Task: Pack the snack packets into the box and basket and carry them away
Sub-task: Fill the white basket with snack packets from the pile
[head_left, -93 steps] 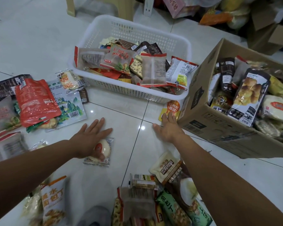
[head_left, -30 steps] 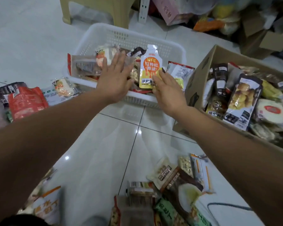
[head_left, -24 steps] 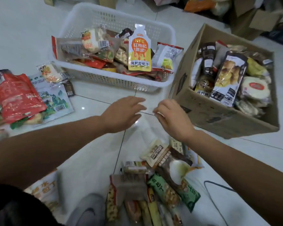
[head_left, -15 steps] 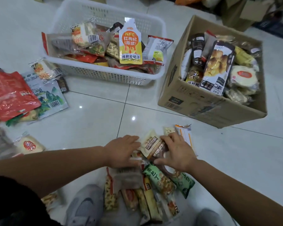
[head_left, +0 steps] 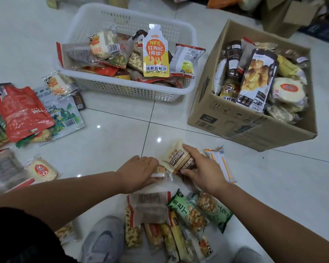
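A white plastic basket on the tiled floor holds several snack packets, with an orange-yellow juice pouch on top. To its right a cardboard box is filled with packets. A pile of snack packets lies on the floor in front of me. My left hand grips a small clear packet at the top of that pile. My right hand pinches a beige-and-brown packet between thumb and fingers.
More packets lie at the left, among them a red pouch, a green-printed bag and a round cake packet. An orange-striped packet lies by my right hand. Two grey shoes are at the bottom; boxes clutter the far edge.
Both hands left the basket, where the juice pouch and a small packet now lie, and came down onto the near pile. They now hold packets there.
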